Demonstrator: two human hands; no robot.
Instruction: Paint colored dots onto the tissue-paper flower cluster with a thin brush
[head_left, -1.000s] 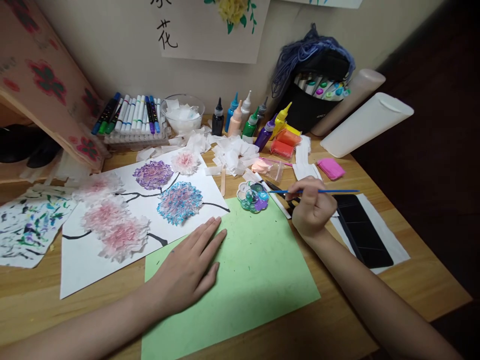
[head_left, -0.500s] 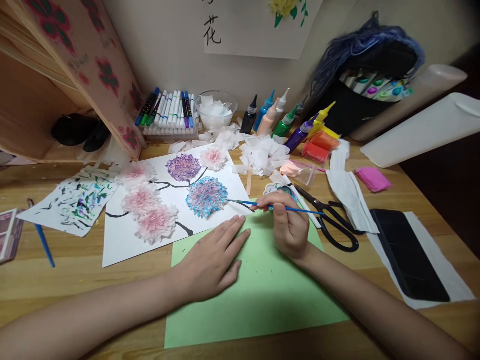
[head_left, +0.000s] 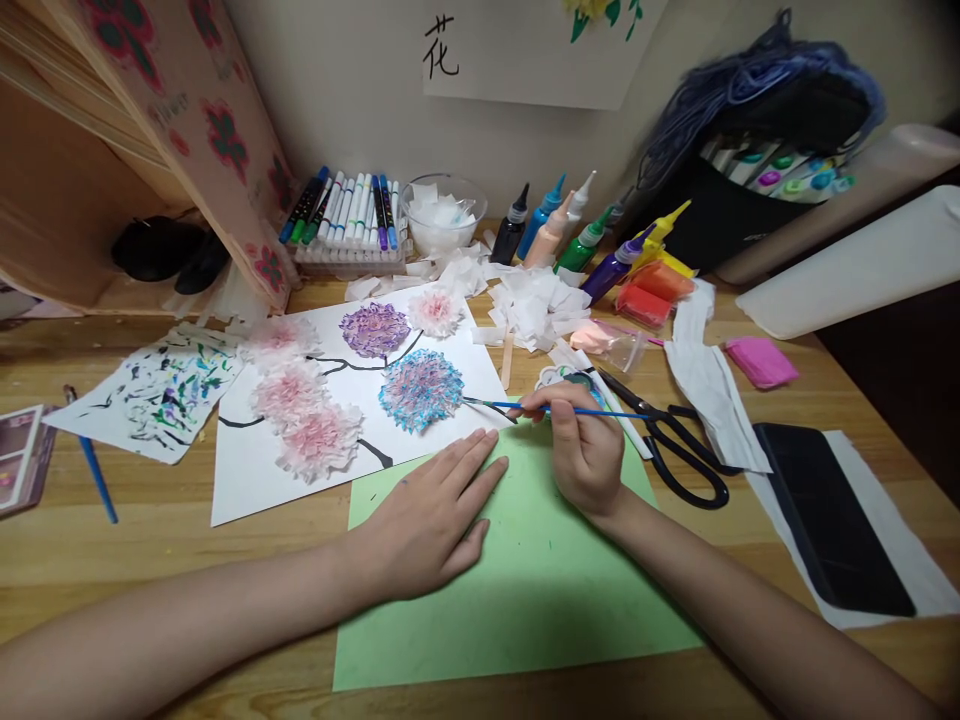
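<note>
My right hand [head_left: 585, 450] grips a thin blue paintbrush [head_left: 517, 406], its tip at the right edge of a blue-and-pink tissue flower [head_left: 421, 389] on a white sheet [head_left: 255, 485] with several pink and purple tissue flowers and black branches. My left hand [head_left: 427, 520] lies flat, fingers together, on a green paper sheet [head_left: 517, 590] and touches the white sheet's edge. A small paint palette [head_left: 559, 376] sits just behind my right hand, partly hidden.
Black scissors [head_left: 675, 450], white tissue scraps [head_left: 536, 305], paint bottles [head_left: 570, 235], markers [head_left: 352, 215], a bowl [head_left: 442, 210], pink clay [head_left: 761, 360] and a black tablet [head_left: 832, 525] crowd the wooden desk [head_left: 150, 560]. A paint-smeared paper [head_left: 161, 390] and another brush [head_left: 94, 470] lie at left.
My right hand carried the paintbrush from the palette leftward to the blue-and-pink flower. The view swung left. My left hand stayed flat on the green sheet.
</note>
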